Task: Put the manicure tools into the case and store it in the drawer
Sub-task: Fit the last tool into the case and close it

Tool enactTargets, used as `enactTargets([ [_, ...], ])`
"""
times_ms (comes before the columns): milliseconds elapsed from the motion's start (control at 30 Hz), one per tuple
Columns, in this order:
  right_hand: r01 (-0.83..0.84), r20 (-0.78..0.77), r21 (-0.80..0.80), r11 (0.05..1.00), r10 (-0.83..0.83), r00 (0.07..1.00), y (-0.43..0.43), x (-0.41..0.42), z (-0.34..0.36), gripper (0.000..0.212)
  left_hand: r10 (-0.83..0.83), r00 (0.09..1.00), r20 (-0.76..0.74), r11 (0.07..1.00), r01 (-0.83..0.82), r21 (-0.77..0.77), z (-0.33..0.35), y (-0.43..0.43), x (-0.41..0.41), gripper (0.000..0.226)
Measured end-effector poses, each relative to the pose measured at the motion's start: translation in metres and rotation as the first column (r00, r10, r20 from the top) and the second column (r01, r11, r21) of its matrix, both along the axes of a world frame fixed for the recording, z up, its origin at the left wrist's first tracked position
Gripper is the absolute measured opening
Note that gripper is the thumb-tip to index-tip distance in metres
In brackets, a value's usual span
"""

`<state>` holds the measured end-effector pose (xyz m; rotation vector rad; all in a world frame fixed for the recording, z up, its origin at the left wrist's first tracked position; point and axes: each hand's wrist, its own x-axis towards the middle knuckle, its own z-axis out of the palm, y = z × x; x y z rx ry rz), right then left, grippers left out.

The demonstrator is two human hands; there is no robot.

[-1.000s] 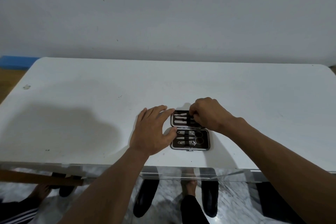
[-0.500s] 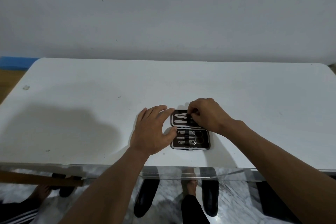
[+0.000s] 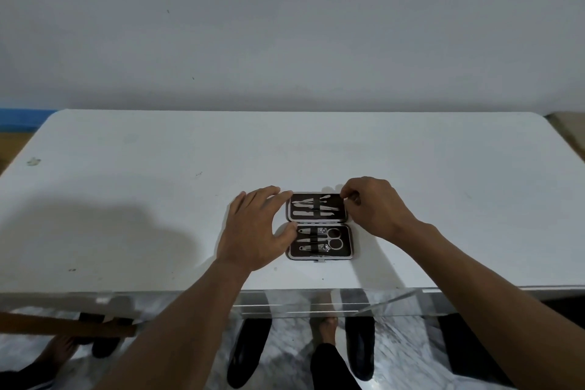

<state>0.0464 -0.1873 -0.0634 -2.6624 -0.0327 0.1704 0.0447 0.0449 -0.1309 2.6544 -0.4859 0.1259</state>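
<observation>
One manicure case (image 3: 319,258) lies open in two halves near the front edge of the worktop (image 3: 158,199), with roughly four tools (image 3: 305,214) strapped in each half. The left grip (image 3: 256,231), fingers straight, touches its left side. The right grip (image 3: 373,209) pinches its far right corner.

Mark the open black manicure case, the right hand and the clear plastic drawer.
open black manicure case (image 3: 345,253): head view, bare lining, near half.
right hand (image 3: 376,209): head view, back of hand.
clear plastic drawer (image 3: 300,307): head view, front rim.
</observation>
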Motion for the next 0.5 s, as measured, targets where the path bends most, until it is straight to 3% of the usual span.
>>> enactTargets([
  [167,0.125,-0.131,0.019,0.992,-0.121,0.984,0.003,-0.019,-0.004,0.022,-0.002,0.999,-0.037,0.999,0.0,-0.038,0.0,0.001,-0.002,0.062],
  [267,0.131,-0.21,0.049,0.99,-0.118,0.97,0.005,-0.027,-0.004,0.011,0.028,0.995,-0.096,0.995,-0.037,-0.096,0.004,0.002,-0.003,0.061],
  [367,0.14,-0.301,0.099,0.985,-0.104,0.948,0.002,-0.034,-0.002,0.029,0.059,0.988,-0.14,0.988,-0.078,-0.134,0.015,0.001,-0.003,0.051],
  [433,0.147,-0.309,0.103,0.984,-0.109,0.945,0.0,-0.038,-0.001,0.039,0.106,0.981,-0.162,0.991,-0.118,-0.066,0.024,-0.001,-0.004,0.047],
  [500,0.157,-0.301,0.123,0.98,-0.114,0.947,0.0,-0.039,-0.001,0.038,0.144,0.945,-0.294,0.985,-0.165,-0.046,0.034,-0.006,-0.007,0.046],
])
